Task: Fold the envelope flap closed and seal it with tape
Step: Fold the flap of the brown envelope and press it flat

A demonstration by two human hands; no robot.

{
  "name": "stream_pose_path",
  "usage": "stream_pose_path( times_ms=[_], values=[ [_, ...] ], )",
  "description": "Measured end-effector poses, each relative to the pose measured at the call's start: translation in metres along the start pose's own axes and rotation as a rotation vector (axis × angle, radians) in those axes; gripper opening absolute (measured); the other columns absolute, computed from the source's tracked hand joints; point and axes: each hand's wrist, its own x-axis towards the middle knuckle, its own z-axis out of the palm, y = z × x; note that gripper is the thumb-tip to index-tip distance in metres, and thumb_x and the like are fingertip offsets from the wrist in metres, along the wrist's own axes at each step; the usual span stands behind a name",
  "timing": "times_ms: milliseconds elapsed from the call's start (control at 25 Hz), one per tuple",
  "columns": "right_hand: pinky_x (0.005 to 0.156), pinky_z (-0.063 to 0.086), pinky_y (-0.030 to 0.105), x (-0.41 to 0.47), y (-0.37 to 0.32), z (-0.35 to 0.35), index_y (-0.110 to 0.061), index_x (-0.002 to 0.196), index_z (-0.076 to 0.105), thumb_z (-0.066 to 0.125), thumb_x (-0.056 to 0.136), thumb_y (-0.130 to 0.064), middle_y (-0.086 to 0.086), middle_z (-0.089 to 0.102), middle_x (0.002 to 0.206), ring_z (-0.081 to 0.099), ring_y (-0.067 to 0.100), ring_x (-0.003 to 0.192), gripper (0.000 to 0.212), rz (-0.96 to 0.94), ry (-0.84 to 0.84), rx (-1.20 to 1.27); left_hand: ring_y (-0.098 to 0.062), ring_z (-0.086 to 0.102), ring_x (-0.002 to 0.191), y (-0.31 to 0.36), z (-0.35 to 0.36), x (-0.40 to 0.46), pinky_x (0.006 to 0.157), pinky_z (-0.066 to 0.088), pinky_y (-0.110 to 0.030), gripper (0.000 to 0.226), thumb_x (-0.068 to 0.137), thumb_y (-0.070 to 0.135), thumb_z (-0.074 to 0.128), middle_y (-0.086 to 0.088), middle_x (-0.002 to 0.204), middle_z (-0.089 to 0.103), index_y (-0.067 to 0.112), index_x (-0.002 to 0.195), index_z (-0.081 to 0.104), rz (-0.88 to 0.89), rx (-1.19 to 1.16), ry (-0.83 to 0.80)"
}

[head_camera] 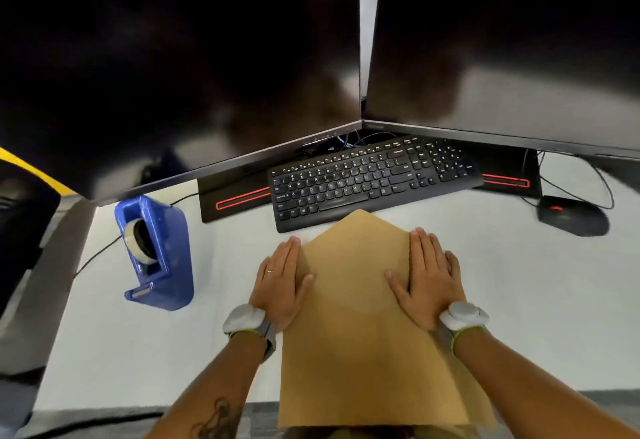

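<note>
A large brown envelope (356,317) lies on the white desk in front of me, its pointed flap (360,227) unfolded and reaching away toward the keyboard. My left hand (282,282) lies flat on the envelope's left edge, fingers together. My right hand (427,275) presses flat on the right edge, fingers spread slightly. Neither hand grips anything. A blue tape dispenser (156,255) with a roll of clear tape stands to the left, about a hand's width from my left hand. The envelope's near end hangs over the desk's front edge.
A black keyboard (374,178) sits just beyond the flap tip. Two dark monitors (207,57) stand behind it. A black mouse (571,218) with its cable rests at the right. A cable runs past the dispenser on the left.
</note>
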Motion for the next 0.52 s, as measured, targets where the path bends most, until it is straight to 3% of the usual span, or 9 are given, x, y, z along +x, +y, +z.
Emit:
stream_pose_path(
  times_ms=[80, 160, 320, 400, 520],
  values=[
    [0.112, 0.027, 0.050, 0.006, -0.005, -0.012, -0.012, 0.154, 0.013, 0.052, 0.084, -0.062, 0.011, 0.033, 0.154, 0.030, 0.032, 0.140, 0.094, 0.028, 0.021, 0.079, -0.024, 0.034, 0.136, 0.012, -0.002, 0.004, 0.113, 0.026, -0.043, 0.063, 0.095, 0.037, 0.058, -0.006, 0.150, 0.039, 0.015, 0.149, 0.035, -0.084, -0.144, 0.070],
    [0.103, 0.032, 0.048, 0.018, -0.010, -0.023, -0.011, 0.147, 0.031, 0.069, 0.077, -0.041, 0.015, 0.050, 0.131, 0.044, 0.037, 0.122, 0.085, 0.076, 0.087, 0.196, -0.027, 0.045, 0.119, 0.022, -0.007, 0.014, 0.100, 0.033, -0.038, 0.048, 0.090, 0.027, 0.065, -0.004, 0.130, 0.055, 0.021, 0.136, 0.051, -0.181, -0.286, 0.137],
    [0.093, 0.039, 0.046, 0.036, -0.008, -0.050, -0.011, 0.103, 0.069, 0.067, 0.079, -0.009, 0.014, 0.066, 0.101, 0.059, 0.039, 0.098, 0.024, 0.043, 0.240, 0.255, -0.018, 0.053, 0.099, 0.028, -0.021, 0.023, 0.086, 0.043, -0.032, 0.017, 0.087, 0.012, 0.069, 0.006, 0.098, 0.065, 0.023, 0.099, 0.070, -0.169, -0.431, 0.286],
    [0.088, 0.046, 0.049, 0.033, -0.003, -0.059, -0.010, 0.087, 0.072, 0.068, 0.073, 0.003, 0.012, 0.069, 0.091, 0.062, 0.039, 0.089, 0.019, -0.005, 0.321, 0.296, -0.012, 0.053, 0.094, 0.025, -0.028, 0.022, 0.083, 0.044, -0.029, 0.015, 0.086, 0.012, 0.072, 0.010, 0.092, 0.064, 0.026, 0.089, 0.071, -0.127, -0.431, 0.321],
    [0.079, 0.051, 0.049, 0.020, 0.005, -0.060, -0.009, 0.082, 0.072, 0.069, 0.070, 0.009, 0.011, 0.069, 0.086, 0.063, 0.036, 0.080, 0.022, -0.124, 0.336, 0.275, -0.016, 0.058, 0.096, 0.020, -0.030, 0.013, 0.083, 0.040, -0.023, 0.018, 0.086, 0.010, 0.070, 0.009, 0.096, 0.068, 0.027, 0.090, 0.074, -0.064, -0.380, 0.310]
  ],
)
